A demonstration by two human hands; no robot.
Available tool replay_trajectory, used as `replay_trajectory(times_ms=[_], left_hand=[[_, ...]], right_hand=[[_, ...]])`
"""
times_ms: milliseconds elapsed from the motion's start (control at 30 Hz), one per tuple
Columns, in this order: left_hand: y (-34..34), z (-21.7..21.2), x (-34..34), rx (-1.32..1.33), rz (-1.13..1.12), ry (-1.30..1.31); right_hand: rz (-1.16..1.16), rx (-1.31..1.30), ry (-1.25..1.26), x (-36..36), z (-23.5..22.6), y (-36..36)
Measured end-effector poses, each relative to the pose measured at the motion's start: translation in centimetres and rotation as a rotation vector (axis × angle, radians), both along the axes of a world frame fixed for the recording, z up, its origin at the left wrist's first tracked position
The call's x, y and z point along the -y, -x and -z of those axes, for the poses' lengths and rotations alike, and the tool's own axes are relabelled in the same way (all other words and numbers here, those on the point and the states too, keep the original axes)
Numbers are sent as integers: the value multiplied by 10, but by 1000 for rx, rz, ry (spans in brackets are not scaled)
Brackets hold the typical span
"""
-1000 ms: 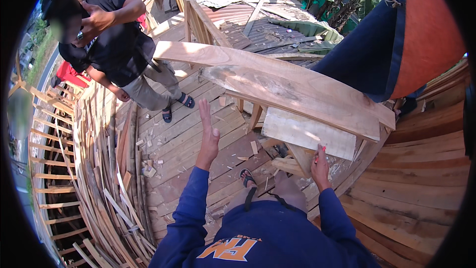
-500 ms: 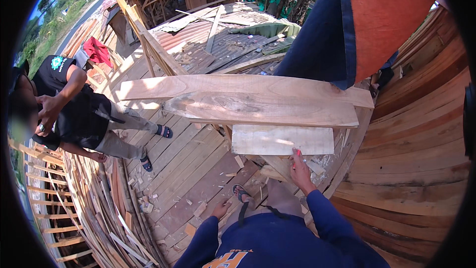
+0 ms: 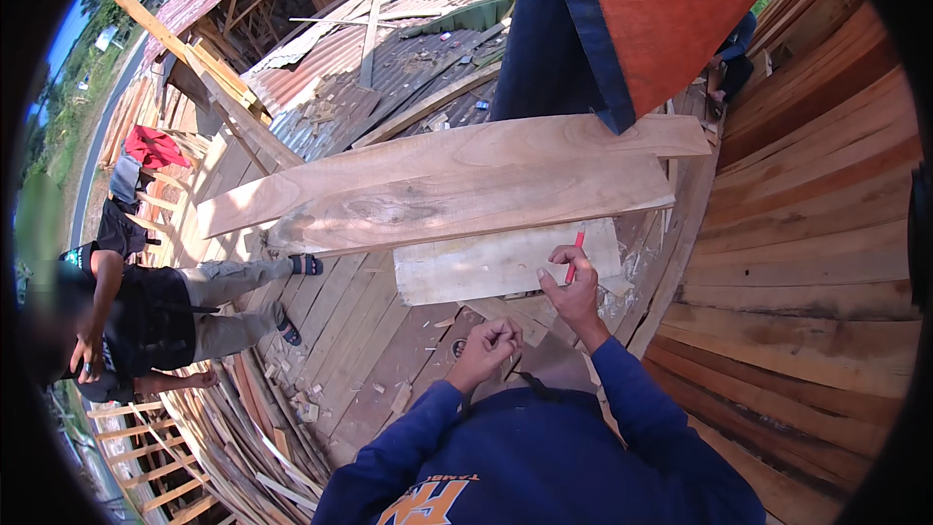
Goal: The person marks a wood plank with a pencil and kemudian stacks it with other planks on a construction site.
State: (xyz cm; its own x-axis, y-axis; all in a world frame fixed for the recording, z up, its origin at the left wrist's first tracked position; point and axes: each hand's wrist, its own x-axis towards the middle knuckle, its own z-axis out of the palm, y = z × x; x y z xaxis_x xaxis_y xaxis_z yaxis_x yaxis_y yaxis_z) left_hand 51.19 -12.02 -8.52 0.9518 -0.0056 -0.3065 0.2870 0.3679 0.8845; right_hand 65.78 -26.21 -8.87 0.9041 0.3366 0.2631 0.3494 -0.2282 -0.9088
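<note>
The left hand has risen, loosely curled, contents unclear, joining the right hand, half-closed around a red pencil, by the pale board.

a single wide fisheye view looks steeply down and forward from the wearer's head, just behind the pale board; fairly near it, taking in the wearer's shirt on its near side.
</note>
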Motion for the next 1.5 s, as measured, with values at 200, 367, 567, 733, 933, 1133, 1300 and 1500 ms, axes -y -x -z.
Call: replay_trajectory(times_ms=[200,367,567,733,933,1133,1300,1500], left_hand=[[-49,-40,51,232,82,-315],[-153,32,-53,218,-628,-459],[-220,45,-209,154,-874,-735],[-252,-5,-131,305,-716,-707],[-243,-7,-100,278,-768,-687],[-210,-23,-226,145,-871,-830],[-154,-9,-238,142,-936,-1064],[-10,83,-202,-244,-1259,-1176]], right_hand=[[-81,-9,82,10,-12,-90],[-226,-49,67,-17,3,-137],[-334,31,127,-42,3,-164],[-347,146,265,-89,1,-231],[-456,54,211,-153,7,-266],[-598,-48,259,-152,6,-200],[-580,95,290,-131,38,-147],[-493,173,373,-113,47,-119]])
